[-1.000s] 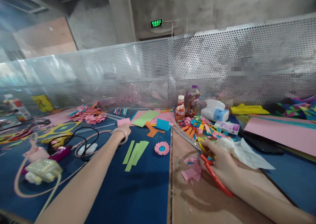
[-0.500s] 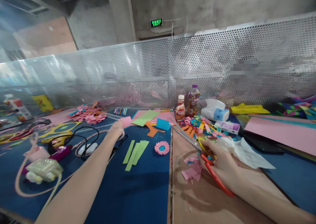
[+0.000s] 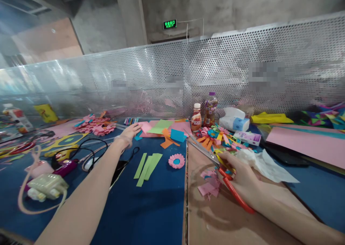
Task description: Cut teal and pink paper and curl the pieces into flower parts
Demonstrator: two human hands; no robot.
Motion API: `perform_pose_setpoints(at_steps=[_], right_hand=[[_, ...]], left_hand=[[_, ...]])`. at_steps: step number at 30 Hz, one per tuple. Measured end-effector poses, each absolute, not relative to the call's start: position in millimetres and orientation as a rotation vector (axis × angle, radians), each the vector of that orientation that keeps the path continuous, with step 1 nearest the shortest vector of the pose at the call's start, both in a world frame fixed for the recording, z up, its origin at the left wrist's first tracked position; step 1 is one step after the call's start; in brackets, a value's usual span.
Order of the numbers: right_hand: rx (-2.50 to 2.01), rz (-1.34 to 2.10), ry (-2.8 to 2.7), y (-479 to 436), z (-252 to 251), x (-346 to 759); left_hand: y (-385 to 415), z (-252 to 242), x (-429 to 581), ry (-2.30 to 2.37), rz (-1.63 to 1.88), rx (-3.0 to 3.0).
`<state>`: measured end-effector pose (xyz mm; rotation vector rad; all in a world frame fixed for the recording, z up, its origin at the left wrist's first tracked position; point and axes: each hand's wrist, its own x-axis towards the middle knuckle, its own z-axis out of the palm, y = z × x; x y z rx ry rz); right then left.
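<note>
My left hand (image 3: 131,131) reaches far over the blue tabletop, fingers stretched out and apart. Its fingertips are beside a pink paper piece (image 3: 146,127), near the light green paper (image 3: 161,126); I cannot tell if they touch. Red-handled scissors (image 3: 229,182) rest in my right hand (image 3: 242,178), blades parted and pointing up to the left. Pink paper scraps (image 3: 209,185) lie below the blades on the brown board. Green paper strips (image 3: 147,168) and a pink paper flower (image 3: 176,161) with a blue centre lie between my arms.
A brown bottle (image 3: 196,118), a purple-capped bottle (image 3: 210,110) and a tissue pack (image 3: 234,121) stand at the back, before a perforated metal screen (image 3: 151,79). Paper flowers (image 3: 98,125), cables and a power adapter (image 3: 48,186) lie left. Pink sheets (image 3: 304,144) lie right.
My left hand has let go of the pink paper piece, which now lies by the green sheet. Its fingers have opened out. My right hand and the scissors stay nearly still.
</note>
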<state>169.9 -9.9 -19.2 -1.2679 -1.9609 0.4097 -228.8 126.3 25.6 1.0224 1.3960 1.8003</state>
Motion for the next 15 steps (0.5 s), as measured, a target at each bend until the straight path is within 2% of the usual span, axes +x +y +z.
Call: perform_pose_setpoints(at_steps=[5, 9, 15], right_hand=[[-1.263, 0.401, -1.962, -7.3, -22.2, 170.6], [-1.256, 0.392, -1.964, -7.3, -22.5, 170.9], [-1.238, 0.412, -1.983, -8.2, -19.4, 171.1]], left_hand=[[131.0, 19.1, -244.2, 1.945, 1.269, 1.352], [131.3, 8.5, -252.9, 2.192, 0.872, 1.591], [128.1, 8.6, -247.0, 2.409, 0.639, 1.758]])
